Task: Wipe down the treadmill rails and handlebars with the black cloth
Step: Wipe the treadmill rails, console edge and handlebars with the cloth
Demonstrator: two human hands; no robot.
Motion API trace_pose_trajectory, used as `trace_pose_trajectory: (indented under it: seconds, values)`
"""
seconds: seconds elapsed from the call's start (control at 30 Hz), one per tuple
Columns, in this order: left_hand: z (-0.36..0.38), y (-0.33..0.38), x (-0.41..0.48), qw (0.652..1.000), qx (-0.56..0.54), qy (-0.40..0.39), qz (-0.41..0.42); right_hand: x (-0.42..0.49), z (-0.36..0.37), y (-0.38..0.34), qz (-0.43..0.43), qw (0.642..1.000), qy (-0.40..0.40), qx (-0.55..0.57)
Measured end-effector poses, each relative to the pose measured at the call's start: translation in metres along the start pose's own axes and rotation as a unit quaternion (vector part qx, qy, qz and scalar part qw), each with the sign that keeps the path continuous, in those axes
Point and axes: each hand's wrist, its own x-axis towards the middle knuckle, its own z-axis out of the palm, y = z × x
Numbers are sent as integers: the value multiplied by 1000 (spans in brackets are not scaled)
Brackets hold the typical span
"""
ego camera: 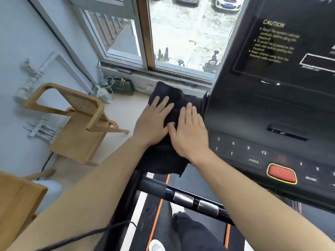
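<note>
A black cloth (pixel 164 160) lies spread over the left end of the treadmill console, draped across what sits beneath it. My left hand (pixel 154 120) presses flat on the cloth's left part, fingers apart. My right hand (pixel 188 131) lies flat beside it on the cloth's right part, thumb touching the left hand. Neither hand grips the cloth. Below the hands a black handlebar (pixel 154 186) with two silver sensor plates (pixel 183 198) runs across the treadmill. The left side rail (pixel 116 223) drops toward the bottom of the view.
The treadmill console (pixel 272 109) with its red stop button (pixel 281 173) fills the right. A wooden chair (pixel 78 124) stands on the floor to the left, a wooden table corner (pixel 16 200) nearer. A window (pixel 181 37) is ahead. A dark cable (pixel 81 236) crosses my left forearm.
</note>
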Motion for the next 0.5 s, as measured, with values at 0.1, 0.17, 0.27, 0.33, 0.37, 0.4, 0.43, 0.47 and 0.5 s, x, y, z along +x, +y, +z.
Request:
trace_pose_trajectory:
  seconds: [0.1,0.17,0.27,0.33,0.37,0.4,0.43,0.47,0.5]
  values:
    - [5,7,-21,998,-22,28,-46,-23,-1,-1,-3,1000,19,-11]
    - [9,11,-25,997,-24,36,-70,-33,3,-7,-21,999,36,-8]
    - [12,13,-19,995,-9,35,-89,-34,7,-11,-27,999,37,-15]
    - [12,9,-11,996,4,34,-79,-28,4,-15,-26,999,24,-14]
    - [11,6,-7,997,-1,34,-66,-24,2,-19,-26,1000,10,-7]
    - [9,1,-4,998,-22,35,-51,-21,1,-25,-22,1000,2,8]
    - [6,-4,-2,997,-53,35,-43,-17,0,-31,-9,1000,-4,21]
    - [4,-8,-2,995,-86,37,-42,-14,-3,-36,17,999,-5,46]
    - [2,-11,-4,993,-107,39,-44,-12,-5,-39,41,996,6,78]
